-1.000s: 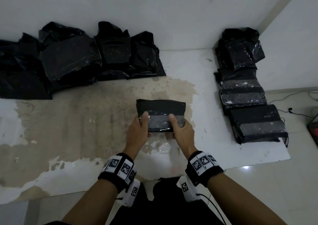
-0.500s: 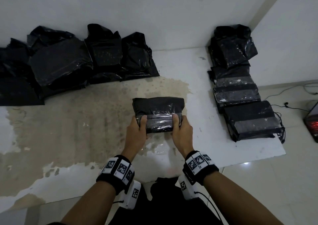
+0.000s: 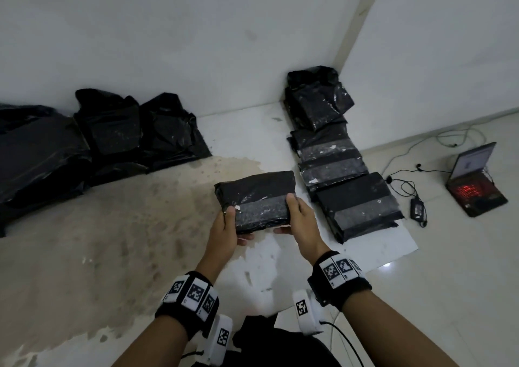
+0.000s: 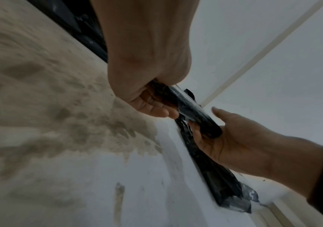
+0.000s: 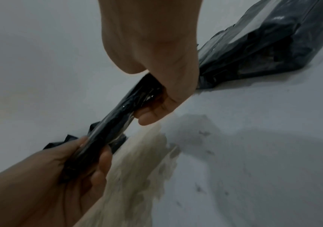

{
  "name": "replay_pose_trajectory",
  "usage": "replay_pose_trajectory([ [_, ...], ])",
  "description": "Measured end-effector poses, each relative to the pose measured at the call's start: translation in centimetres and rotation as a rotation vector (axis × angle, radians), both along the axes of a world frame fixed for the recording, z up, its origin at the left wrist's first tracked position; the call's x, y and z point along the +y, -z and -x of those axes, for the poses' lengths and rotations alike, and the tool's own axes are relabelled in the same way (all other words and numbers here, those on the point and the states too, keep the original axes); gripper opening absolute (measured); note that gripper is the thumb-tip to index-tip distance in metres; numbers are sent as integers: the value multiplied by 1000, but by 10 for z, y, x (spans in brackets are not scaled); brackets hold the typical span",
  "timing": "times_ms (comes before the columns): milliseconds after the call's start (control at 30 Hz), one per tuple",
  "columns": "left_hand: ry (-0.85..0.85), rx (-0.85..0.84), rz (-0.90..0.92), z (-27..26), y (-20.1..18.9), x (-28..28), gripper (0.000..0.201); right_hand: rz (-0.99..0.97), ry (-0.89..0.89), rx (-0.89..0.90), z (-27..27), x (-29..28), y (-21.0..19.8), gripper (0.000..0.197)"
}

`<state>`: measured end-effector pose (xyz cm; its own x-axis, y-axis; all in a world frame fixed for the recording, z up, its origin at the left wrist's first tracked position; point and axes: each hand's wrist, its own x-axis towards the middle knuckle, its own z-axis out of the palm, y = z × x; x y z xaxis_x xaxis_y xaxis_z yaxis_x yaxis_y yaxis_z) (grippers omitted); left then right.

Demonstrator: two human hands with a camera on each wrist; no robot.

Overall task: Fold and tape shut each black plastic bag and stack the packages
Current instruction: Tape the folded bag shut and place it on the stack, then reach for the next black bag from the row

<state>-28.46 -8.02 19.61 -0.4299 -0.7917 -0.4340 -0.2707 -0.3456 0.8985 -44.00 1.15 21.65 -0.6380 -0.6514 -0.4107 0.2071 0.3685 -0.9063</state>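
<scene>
A folded black plastic package (image 3: 257,198) with a band of clear tape across its near half is held up off the floor board, tilted toward the right. My left hand (image 3: 226,227) grips its left end, thumb on top and fingers underneath (image 4: 156,107). My right hand (image 3: 299,220) grips its right end the same way (image 5: 156,113). A row of taped black packages (image 3: 351,195) lies overlapping just to the right. A heap of loose unsealed black bags (image 3: 112,142) sits against the wall at the back left.
The white board (image 3: 252,265) on the floor has a large worn brown patch (image 3: 112,240). An open laptop (image 3: 474,187) with cables and a charger (image 3: 418,209) sits on the tiled floor at the right. Walls meet in a corner behind the packages.
Both hands have lifted the taped package off the board and carried it right, toward the row of taped packages. The head view has swung right, which brings the laptop into view.
</scene>
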Motion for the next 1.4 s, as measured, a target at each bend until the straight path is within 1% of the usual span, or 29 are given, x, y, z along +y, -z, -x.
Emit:
replay_pose_trajectory([
  [67,29,3,1,14,-1,-1,43,16,12,5,19,2,-3,35],
  [133,104,-17,35,18,1,-5,56,16,26,13,37,6,1,34],
  [167,154,-44,94,21,3,-7,59,15,50,27,48,8,3,35],
  [233,254,-124,301,22,15,-10,59,4,111,90,73,11,7,36],
  [267,313,-206,452,22,23,-13,59,5,133,129,85,12,7,34],
  [300,401,-327,596,21,34,-15,65,21,150,173,99,11,6,32],
  [333,522,-470,724,20,46,-16,76,28,163,228,114,10,3,29],
  [367,642,-599,778,19,58,-16,84,31,173,271,130,7,0,29],
  [400,694,-674,778,17,65,-15,84,22,189,303,147,2,-6,29],
  [500,664,-693,812,14,73,-6,72,9,235,428,203,-19,-10,26],
  [567,650,-723,864,13,76,-4,65,-39,199,507,234,-35,-9,27],
  [600,647,-738,878,15,76,-4,62,-99,168,543,245,-41,-9,31],
  [633,646,-754,881,16,77,-6,60,-199,138,594,252,-46,-7,36],
  [700,613,-774,919,23,76,-10,54,-474,100,741,258,-53,-3,54],
  [733,603,-782,938,26,75,-13,50,-560,94,807,255,-55,-2,63],
  [800,569,-787,967,39,70,-23,46,-580,49,921,244,-59,5,76],
  [900,457,-703,926,75,55,-47,49,-575,-33,1011,225,-63,25,86],
  [1033,429,-534,764,160,31,-108,59,-583,-18,1080,214,-65,42,90],
  [1067,413,-469,713,186,25,-123,58,-586,-9,1083,213,-66,43,90],
  [1133,365,-328,573,239,10,-149,48,-598,0,1090,212,-68,44,89],
  [1167,344,-288,510,263,2,-158,43,-605,4,1093,212,-68,46,89],
  [1200,333,-288,448,285,-4,-166,43,-607,10,1095,211,-69,46,89],
  [1233,331,-303,392,305,-5,-174,49,-604,15,1098,211,-69,47,89],
  [1300,325,-341,308,337,-2,-185,68,-600,26,1102,209,-69,48,89],
  [1333,315,-366,292,348,2,-189,76,-601,31,1107,209,-69,49,89],
  [1400,288,-401,285,365,13,-193,78,-608,44,1119,209,-69,50,89],
])
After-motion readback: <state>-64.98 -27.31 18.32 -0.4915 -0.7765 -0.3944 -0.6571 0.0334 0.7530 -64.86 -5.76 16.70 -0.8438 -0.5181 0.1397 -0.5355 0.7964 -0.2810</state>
